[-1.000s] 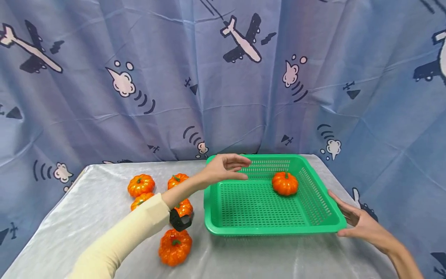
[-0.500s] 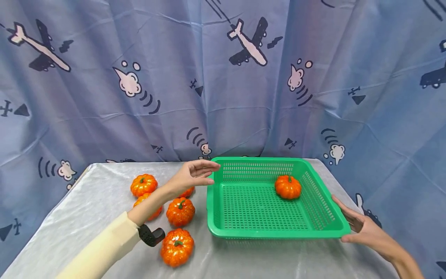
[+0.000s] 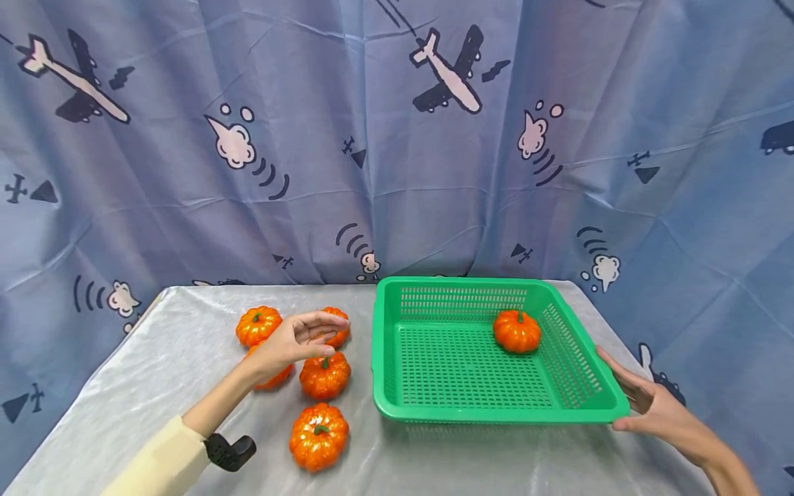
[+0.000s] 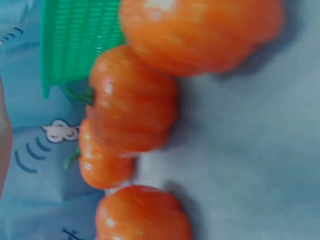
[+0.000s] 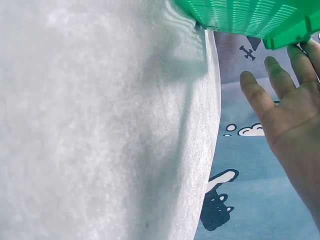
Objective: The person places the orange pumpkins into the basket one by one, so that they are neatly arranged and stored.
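My left hand hovers over the small orange pumpkins on the left of the table, fingers loosely extended and apart from the thumb, holding nothing. It overlaps the back pumpkin and is just above the middle one. My right hand is at the right side of a green plastic basket; in the right wrist view its fingers are mostly straight, with fingertips right at the basket's rim. One pumpkin lies inside the basket, toward its back right. In the left wrist view several pumpkins show close up.
Nearest the front lies another pumpkin, and two more sit at the left, one of them farther back. A pale cloth covers the table. Behind it hangs a blue curtain printed with airplanes.
My left hand has moved left and down, from over the basket's left side to above the pumpkins. The right hand stays at the basket's edge. The view has shifted slightly.
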Demonstrator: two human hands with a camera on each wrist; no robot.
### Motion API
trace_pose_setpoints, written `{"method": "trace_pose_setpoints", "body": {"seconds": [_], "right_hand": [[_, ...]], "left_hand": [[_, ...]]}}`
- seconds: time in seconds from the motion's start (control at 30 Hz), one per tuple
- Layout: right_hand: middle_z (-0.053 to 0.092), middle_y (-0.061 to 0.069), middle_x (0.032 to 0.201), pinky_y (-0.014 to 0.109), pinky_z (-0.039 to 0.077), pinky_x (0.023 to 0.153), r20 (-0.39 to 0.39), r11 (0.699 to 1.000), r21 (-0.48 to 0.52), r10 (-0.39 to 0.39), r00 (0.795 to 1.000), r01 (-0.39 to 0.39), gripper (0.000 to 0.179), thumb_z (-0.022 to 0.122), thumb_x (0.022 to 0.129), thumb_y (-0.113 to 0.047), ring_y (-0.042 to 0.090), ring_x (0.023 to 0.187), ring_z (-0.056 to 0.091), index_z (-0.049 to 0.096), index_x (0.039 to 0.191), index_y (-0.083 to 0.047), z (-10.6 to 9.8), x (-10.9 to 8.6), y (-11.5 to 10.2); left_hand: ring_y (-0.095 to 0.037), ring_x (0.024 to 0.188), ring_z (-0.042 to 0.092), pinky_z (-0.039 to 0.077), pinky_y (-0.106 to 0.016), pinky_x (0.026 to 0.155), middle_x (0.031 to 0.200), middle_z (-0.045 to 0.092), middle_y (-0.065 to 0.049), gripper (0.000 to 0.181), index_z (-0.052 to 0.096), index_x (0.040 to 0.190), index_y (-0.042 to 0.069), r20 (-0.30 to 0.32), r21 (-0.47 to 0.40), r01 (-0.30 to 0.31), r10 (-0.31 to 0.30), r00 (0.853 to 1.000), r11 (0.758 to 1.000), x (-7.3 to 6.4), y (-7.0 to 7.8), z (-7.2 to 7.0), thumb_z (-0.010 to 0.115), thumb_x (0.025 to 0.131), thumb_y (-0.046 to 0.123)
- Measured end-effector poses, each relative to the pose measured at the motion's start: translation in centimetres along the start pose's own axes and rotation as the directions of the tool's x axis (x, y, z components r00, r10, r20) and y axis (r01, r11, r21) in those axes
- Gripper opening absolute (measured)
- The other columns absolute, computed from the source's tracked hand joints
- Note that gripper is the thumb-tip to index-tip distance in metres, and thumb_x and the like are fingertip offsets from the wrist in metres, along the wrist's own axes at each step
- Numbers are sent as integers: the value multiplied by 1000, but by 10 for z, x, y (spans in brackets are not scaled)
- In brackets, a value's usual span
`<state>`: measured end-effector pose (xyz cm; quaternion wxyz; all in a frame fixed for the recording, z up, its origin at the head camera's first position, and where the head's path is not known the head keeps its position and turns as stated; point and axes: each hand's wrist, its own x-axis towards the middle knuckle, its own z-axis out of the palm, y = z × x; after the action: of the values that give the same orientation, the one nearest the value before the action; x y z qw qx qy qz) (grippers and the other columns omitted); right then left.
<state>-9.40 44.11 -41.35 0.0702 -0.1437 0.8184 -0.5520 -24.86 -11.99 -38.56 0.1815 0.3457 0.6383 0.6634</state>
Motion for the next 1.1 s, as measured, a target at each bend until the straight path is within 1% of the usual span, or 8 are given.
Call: {"method": "trace_pose_setpoints", "body": {"seconds": [0.1,0.3,0.47,0.53,0.73,0.83,1.0,1.1], "right_hand": [[21,-36,146,13,43,89,1,1000,3,3,1000,-3,90,61,87,8,-19,123,32,7,155,-15,0,0,1],[20,-36,147,13,42,89,9,1000,-5,-3,1000,3,90,60,87,8,-20,123,30,6,155,-15,0,-1,2],[20,-35,147,13,42,90,14,1000,-1,-12,1000,12,89,60,87,8,-20,124,29,6,155,-15,0,0,2],[19,-35,148,12,41,90,11,1000,-4,-15,1000,15,89,60,87,8,-20,124,29,7,155,-15,0,0,2],[20,-35,147,12,41,90,6,1000,1,-15,1000,15,89,60,87,8,-20,124,29,7,155,-14,0,0,2],[21,-36,146,12,41,90,3,1000,7,-11,1000,11,89,60,87,8,-20,124,30,7,155,-14,0,0,3],[21,-36,146,12,42,90,-4,1000,12,-10,1000,10,90,62,87,9,-20,123,31,7,155,-14,0,0,3],[21,-36,146,12,42,90,-8,1000,9,-17,1000,17,90,62,86,9,-19,123,31,7,155,-13,0,0,3]], "left_hand": [[-25,124,52,41,-31,102,129,54,-24,44,52,126,-11,6,-25,4,-4,1000,1000,-10,-8,-1,67,86,-1],[-18,122,54,39,-32,103,128,57,-20,44,48,125,-16,62,-41,-15,18,998,999,-26,-23,-1,64,86,-7],[-16,118,57,41,-31,101,125,54,-29,40,51,122,-15,57,-24,-22,23,998,999,-40,-32,2,64,85,-9],[-17,116,57,42,-31,100,123,55,-29,39,51,121,-16,57,-31,-24,25,998,999,-45,-36,5,64,85,-9],[-25,117,57,42,-37,100,121,52,-35,40,49,121,-18,91,-42,-48,52,994,998,-54,-48,14,64,85,-8],[-26,117,57,41,-40,100,121,53,-33,41,49,121,-18,106,-41,-62,66,992,997,-57,-54,18,65,84,-8],[-19,118,56,41,-33,101,122,57,-26,44,49,121,-19,119,-32,-98,102,988,995,-62,-62,23,68,83,-6],[-16,119,55,40,-28,102,122,56,-29,45,51,121,-17,120,0,-102,101,988,995,-65,-65,25,71,83,-3]]}}
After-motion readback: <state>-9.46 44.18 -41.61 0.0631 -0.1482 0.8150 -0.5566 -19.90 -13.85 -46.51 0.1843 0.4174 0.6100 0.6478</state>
